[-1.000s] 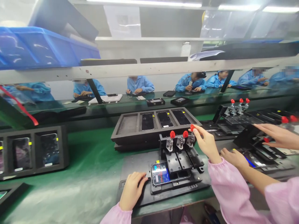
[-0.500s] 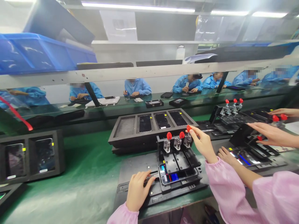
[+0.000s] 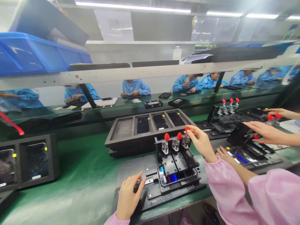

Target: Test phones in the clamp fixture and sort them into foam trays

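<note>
My right hand point(image 3: 201, 141) pinches the red tip point(image 3: 187, 129) of the rightmost toggle clamp lever on a black fixture point(image 3: 178, 187). Two more red-tipped toggle clamps point(image 3: 167, 144) stand beside it. Under the fixture's dark pressing plates point(image 3: 181, 162) lies a phone point(image 3: 164, 178) with a lit, coloured screen, partly covered. At the fixture's left side, my left hand point(image 3: 129, 194) has its thumb and fingers around the dark end of a slider point(image 3: 149, 181). A bright metal stretch of that slider shows between the hand and the phone.
Behind the fixture, a black foam tray point(image 3: 120, 144) holds several dark phones. Another phone tray point(image 3: 53, 159) lies at left. On the right, a co-worker's hands point(image 3: 264, 132) are at a similar fixture point(image 3: 255, 161). A shelf point(image 3: 140, 71) with a blue bin point(image 3: 44, 53) runs overhead.
My left hand has moved left, away from the phone, and more of the slider shows. My right hand stays on the same red lever tip. The view has shifted slightly.
</note>
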The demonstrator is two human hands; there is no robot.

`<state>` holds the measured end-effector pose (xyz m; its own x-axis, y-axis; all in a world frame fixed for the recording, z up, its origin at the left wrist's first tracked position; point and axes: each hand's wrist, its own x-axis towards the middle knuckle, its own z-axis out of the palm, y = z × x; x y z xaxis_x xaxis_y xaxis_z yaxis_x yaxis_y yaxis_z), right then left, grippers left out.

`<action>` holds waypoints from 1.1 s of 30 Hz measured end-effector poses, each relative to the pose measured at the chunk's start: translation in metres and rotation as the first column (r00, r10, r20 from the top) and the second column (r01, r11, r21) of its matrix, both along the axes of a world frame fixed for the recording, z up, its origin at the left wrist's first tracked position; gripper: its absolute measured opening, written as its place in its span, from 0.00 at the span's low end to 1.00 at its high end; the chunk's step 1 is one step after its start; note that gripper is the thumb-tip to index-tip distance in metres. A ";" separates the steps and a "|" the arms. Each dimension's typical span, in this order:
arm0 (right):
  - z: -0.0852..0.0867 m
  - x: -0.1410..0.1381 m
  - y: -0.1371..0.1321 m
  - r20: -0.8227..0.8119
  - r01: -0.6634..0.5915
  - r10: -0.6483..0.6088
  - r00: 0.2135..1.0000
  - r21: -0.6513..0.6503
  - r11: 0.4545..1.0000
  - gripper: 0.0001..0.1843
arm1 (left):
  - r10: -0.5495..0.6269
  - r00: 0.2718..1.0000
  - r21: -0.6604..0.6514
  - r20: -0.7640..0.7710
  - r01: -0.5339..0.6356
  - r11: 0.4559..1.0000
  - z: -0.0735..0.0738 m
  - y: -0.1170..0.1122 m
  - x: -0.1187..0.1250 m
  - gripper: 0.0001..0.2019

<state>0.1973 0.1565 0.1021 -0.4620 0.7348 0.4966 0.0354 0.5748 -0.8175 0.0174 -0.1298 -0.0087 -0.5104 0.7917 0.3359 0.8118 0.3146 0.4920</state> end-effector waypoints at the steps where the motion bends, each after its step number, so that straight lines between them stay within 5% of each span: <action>1: 0.000 0.003 -0.001 -0.013 -0.017 0.017 1.000 -0.002 1.000 0.14 | 0.003 1.000 0.005 -0.006 -0.003 1.000 0.000 -0.001 0.000 0.15; 5: -0.003 0.019 -0.012 -0.070 -0.020 0.021 0.997 0.023 1.000 0.10 | 0.012 1.000 0.022 -0.015 -0.012 1.000 -0.001 -0.005 -0.001 0.15; 10: -0.019 0.034 -0.030 -0.153 0.126 -0.107 0.983 0.126 0.984 0.10 | 0.005 1.000 0.036 -0.001 -0.005 0.999 -0.001 -0.009 0.000 0.15; 20: -0.063 0.031 -0.042 -0.250 0.447 -0.381 0.890 0.316 0.837 0.10 | 0.019 0.999 0.027 0.039 -0.020 0.999 -0.008 -0.017 -0.001 0.14; 26: -0.087 0.028 -0.045 -0.117 0.481 -0.484 0.867 0.450 0.753 0.06 | 0.033 0.997 0.021 0.063 -0.034 0.999 -0.010 -0.021 -0.004 0.14; 33: -0.083 0.028 -0.050 0.094 0.460 -0.591 0.801 0.536 0.708 0.11 | 0.027 0.998 0.011 0.057 -0.027 1.000 -0.012 -0.023 -0.005 0.13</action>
